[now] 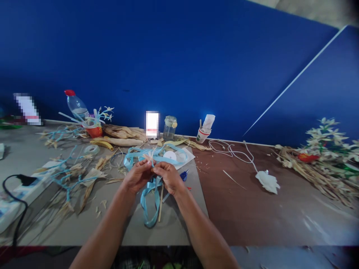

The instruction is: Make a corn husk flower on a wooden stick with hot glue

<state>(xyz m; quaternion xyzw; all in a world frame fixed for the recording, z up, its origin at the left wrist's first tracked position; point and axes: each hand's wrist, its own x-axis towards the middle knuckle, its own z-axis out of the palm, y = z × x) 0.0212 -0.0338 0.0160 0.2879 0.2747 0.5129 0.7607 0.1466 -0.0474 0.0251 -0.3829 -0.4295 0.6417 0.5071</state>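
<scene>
My left hand (pixel 139 174) is closed in a pinch below a small pale flower (pixel 150 158) that looks made of dried husk strips. Opposite it, my right hand (pixel 169 175) pinches light blue ribbon (pixel 143 203) close under the flower, and the fingertips of both hands nearly meet. A loop of the ribbon hangs below the hands onto the table. Beside that loop a thin straw-coloured stick (pixel 160 209) points toward me; its upper end is hidden by my hands. More ribbon lies in loose loops behind, around a white disc (pixel 169 155).
Blue-wrapped flower stems (pixel 67 183) and a power strip (pixel 17 198) lie left. Behind stand a red tub (pixel 94 131), a bottle (pixel 76 104), a lit phone (pixel 152 125), a jar (pixel 169 129) and a paper cup (pixel 203 135). Rightward are a white cable (pixel 231 151), crumpled tissue (pixel 267 182) and flower bunch (pixel 325 149).
</scene>
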